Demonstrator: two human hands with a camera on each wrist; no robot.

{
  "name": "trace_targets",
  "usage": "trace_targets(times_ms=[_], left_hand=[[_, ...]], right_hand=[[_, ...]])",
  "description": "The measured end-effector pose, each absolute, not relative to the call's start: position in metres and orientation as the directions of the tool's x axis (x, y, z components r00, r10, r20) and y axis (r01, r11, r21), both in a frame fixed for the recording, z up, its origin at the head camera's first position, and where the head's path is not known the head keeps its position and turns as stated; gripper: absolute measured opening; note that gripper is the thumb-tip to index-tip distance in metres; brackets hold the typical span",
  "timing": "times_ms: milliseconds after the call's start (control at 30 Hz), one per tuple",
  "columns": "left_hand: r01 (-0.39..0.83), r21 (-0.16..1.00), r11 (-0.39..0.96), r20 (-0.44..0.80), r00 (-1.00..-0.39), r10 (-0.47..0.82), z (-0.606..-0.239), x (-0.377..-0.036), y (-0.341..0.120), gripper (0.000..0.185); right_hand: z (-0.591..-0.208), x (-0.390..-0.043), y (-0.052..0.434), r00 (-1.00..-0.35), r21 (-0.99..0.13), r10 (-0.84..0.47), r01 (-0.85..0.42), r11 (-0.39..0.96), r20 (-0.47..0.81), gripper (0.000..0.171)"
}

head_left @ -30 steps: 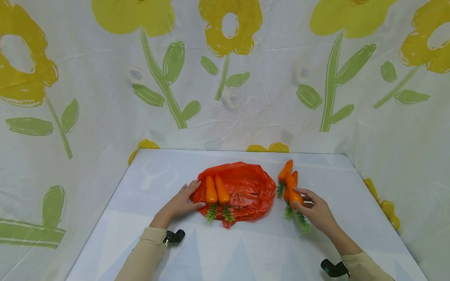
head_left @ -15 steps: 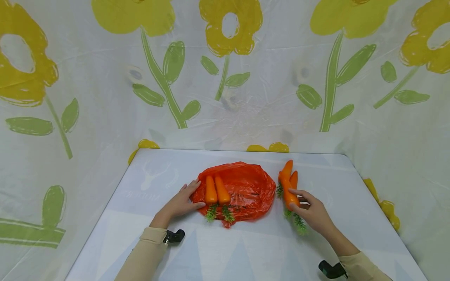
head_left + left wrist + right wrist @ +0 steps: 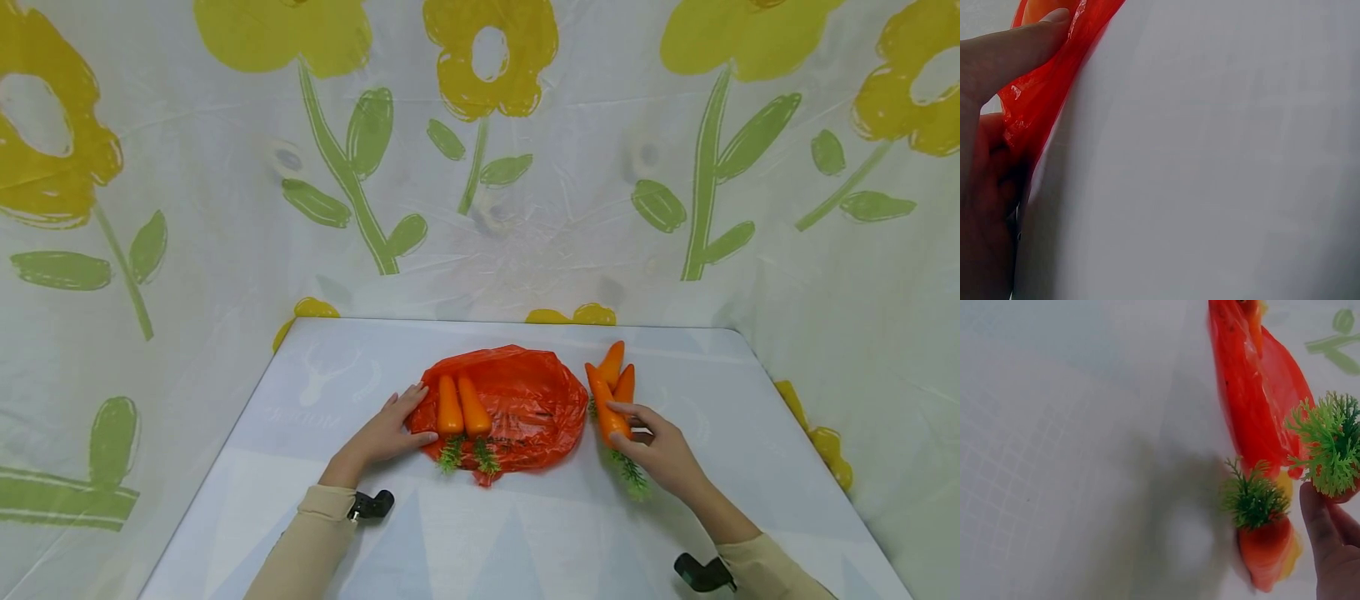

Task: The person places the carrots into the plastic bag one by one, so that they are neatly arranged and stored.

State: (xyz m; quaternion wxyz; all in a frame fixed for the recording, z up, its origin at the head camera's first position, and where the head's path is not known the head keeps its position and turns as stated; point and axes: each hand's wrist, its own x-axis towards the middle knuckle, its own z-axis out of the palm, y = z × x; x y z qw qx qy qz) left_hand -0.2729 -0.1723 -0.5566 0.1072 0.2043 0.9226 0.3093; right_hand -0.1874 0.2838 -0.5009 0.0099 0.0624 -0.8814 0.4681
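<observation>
- Since the earlier frame, our right hand (image 3: 660, 447) shifts its pinched carrot (image 3: 606, 408) left, nearer the bag (image 3: 543, 400).
- Our left hand (image 3: 386, 431) spreads wide at the bag's left edge.
- We best grip firmly, clearing both loose carrots (image 3: 612, 362).
- We count one bag and five carrots: one held, two loose right of it, two paired carrots (image 3: 474, 408) on or in it.

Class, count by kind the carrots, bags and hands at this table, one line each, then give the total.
Carrots: 5
Red plastic bag: 1
Hands: 2
Total: 8
</observation>
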Motion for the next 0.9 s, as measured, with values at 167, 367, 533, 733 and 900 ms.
trace_targets(times_ms=[167, 367, 533, 733, 900], left_hand=[[0.308, 0.612, 0.728, -0.077, -0.894, 0.442, -0.557, -0.273, -0.172, 0.097], [0.300, 0.610, 0.733, -0.084, -0.896, 0.437, -0.557, -0.273, -0.172, 0.097], [0.309, 0.610, 0.729, -0.076, -0.893, 0.443, -0.556, -0.273, -0.172, 0.097], [0.312, 0.608, 0.730, -0.074, -0.893, 0.443, -0.556, -0.273, -0.173, 0.097], [0.308, 0.609, 0.731, -0.079, -0.893, 0.442, -0.555, -0.273, -0.172, 0.096]], right_hand=[[-0.501, -0.190, 0.281, -0.987, -0.825, -0.119, -0.157, 0.543, 0.109, 0.047], [-0.502, -0.190, 0.278, -0.982, -0.831, -0.142, -0.178, 0.527, 0.121, 0.046], [-0.502, -0.189, 0.275, -0.980, -0.842, -0.157, -0.186, 0.506, 0.123, 0.046], [-0.502, -0.190, 0.271, -0.974, -0.852, -0.183, -0.208, 0.481, 0.135, 0.046], [-0.503, -0.190, 0.268, -0.969, -0.846, -0.202, -0.227, 0.482, 0.145, 0.045]])
